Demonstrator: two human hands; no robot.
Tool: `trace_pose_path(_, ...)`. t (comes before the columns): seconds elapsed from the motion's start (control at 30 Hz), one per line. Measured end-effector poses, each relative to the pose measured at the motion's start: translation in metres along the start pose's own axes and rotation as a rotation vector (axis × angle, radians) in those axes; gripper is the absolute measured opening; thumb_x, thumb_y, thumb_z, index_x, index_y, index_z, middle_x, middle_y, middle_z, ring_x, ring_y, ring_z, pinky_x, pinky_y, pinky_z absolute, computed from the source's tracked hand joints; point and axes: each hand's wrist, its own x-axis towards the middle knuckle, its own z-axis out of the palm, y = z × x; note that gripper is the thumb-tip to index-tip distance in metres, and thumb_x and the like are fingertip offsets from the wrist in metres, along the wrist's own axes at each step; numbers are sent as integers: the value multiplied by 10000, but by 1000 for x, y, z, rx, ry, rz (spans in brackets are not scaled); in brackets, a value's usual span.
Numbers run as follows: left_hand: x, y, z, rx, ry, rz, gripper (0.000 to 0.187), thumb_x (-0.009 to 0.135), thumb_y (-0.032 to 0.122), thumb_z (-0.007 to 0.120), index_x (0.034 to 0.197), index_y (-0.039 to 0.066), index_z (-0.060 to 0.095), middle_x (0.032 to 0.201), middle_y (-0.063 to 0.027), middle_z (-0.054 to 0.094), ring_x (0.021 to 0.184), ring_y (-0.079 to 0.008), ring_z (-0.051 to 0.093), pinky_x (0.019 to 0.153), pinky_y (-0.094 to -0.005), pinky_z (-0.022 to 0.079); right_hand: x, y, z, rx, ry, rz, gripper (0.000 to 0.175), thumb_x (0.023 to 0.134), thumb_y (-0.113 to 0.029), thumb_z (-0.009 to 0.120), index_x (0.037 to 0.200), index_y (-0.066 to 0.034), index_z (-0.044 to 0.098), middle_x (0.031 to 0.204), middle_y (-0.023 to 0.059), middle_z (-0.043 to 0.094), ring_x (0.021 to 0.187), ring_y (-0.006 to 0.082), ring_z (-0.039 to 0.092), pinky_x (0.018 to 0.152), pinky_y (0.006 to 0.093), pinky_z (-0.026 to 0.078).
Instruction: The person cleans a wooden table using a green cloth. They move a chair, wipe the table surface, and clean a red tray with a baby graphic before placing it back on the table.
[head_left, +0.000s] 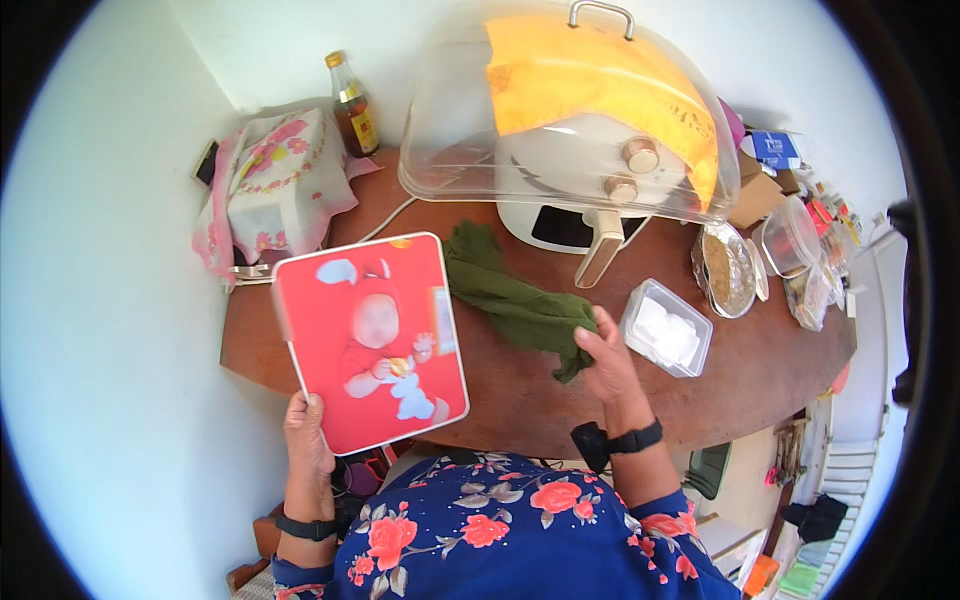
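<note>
My left hand (306, 427) grips the lower left edge of a white-rimmed picture panel (319, 375), held up over the table's front left. A baby in red on a red background is printed on it. In my right hand (609, 360) is one end of a dark green cloth (517, 307), pinched between thumb and fingers. The cloth stretches back and left over the brown wooden table (510, 405), and its far end passes close beside the panel. Just right of that hand stands a clear plastic box (701, 349) holding white tissues or pads.
Behind the cloth, a transparent cover (450, 142) with a yellow cloth (570, 75) stands over a white appliance (517, 217). A floral-covered object (277, 187) and glass bottle (352, 112) are back left. At right are a foil-lined bowl (739, 281) and plastic tub (791, 236).
</note>
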Motion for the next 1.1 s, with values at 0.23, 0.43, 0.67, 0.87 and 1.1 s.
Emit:
trace_pose_path(0.23, -5, -26, 17, -8, -54, -163, 198, 894, 202, 577, 983, 37, 513, 993, -116, 624, 872, -176, 621, 775, -331, 528, -6, 19, 51, -510, -258, -313, 204, 765, -24, 670, 827, -73, 481, 1130, 127, 586, 950, 137, 571, 778, 291, 481)
trace_pose_path(0.43, -4, -40, 27, 43, -46, -170, 197, 891, 192, 595, 975, 17, 559, 923, -84, 637, 774, -119, 601, 711, -263, 508, 6, 111, 89, -1090, -836, -578, 399, 768, -221, 664, 1109, -96, 499, 1309, 162, 454, 1231, 293, 402, 1017, 403, 280)
trace_pose_path(0.67, 1, -41, 32, 215, -112, -26, 306, 885, 126, 594, 1150, -13, 532, 1006, -71, 617, 865, -104, 577, 762, -241, 480, 26, 127, 110, -1434, -894, -626, 609, 865, -321, 502, 1379, -63, 299, 1403, 176, 315, 1313, 306, 276, 1034, 424, 259)
trace_pose_path(0.87, 3, -35, 37, 442, -121, 8, 262, 883, 141, 598, 1077, -31, 566, 919, -53, 634, 799, -89, 583, 723, -223, 476, 86, 123, 134, -1425, -678, -609, 548, 885, -243, 478, 1371, -55, 310, 1407, 167, 310, 1313, 307, 280, 1031, 417, 287)
trace_pose_path(1.1, 3, -36, 41, 476, -107, 87, 271, 883, 160, 604, 1056, -47, 578, 914, -56, 639, 806, -83, 582, 727, -223, 474, 133, 121, 85, -1431, -279, -361, 506, 905, -219, 434, 1364, -41, 313, 1419, 171, 302, 1323, 310, 266, 1054, 426, 263)
